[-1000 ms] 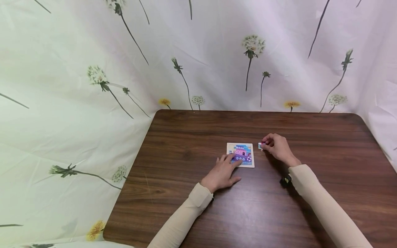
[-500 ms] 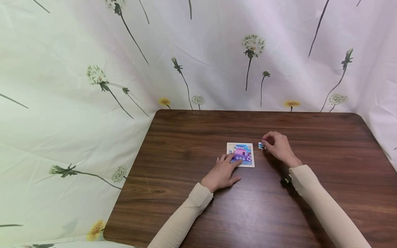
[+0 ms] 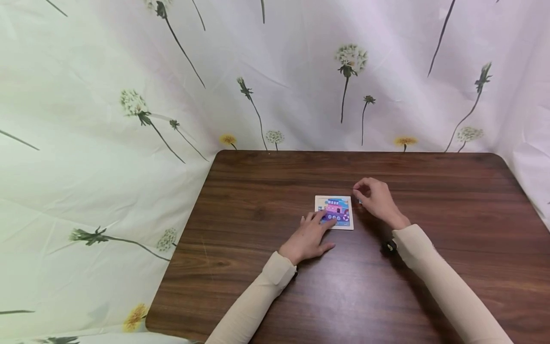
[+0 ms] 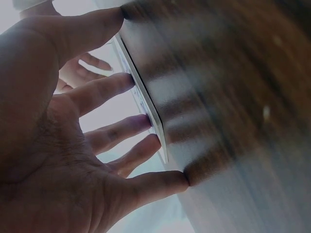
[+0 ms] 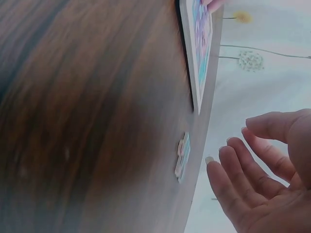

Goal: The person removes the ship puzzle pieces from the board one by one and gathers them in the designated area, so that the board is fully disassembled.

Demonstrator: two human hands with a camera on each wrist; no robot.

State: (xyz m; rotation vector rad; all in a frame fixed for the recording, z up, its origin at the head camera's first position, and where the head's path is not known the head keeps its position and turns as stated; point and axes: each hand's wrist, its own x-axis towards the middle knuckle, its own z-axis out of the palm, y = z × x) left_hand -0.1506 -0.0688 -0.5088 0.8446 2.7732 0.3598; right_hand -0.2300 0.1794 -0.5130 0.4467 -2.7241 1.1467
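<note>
A square jigsaw puzzle (image 3: 339,208) in a pale frame, showing a pink and purple ship, lies flat on the dark wooden table (image 3: 258,191). My left hand (image 3: 306,240) is spread, its middle fingertips resting on the puzzle's near-left part; the thumb and little finger touch the tabletop. Just right of the puzzle, my right hand (image 3: 376,200) hovers with loosely bent fingers. Its thumb and index tips are close together, and nothing shows between them in the right wrist view. Below these fingertips lies a small stack of puzzle pieces (image 5: 182,158), mostly hidden in the head view.
A white cloth (image 3: 292,95) printed with dandelions hangs behind the table and down its left side. A dark wrist device (image 3: 389,247) sits under the right sleeve (image 3: 417,243).
My right hand has lifted off the pieces at the puzzle's right and shifted left and slightly away, now overlapping them in the head view. My left hand has stayed on the puzzle.
</note>
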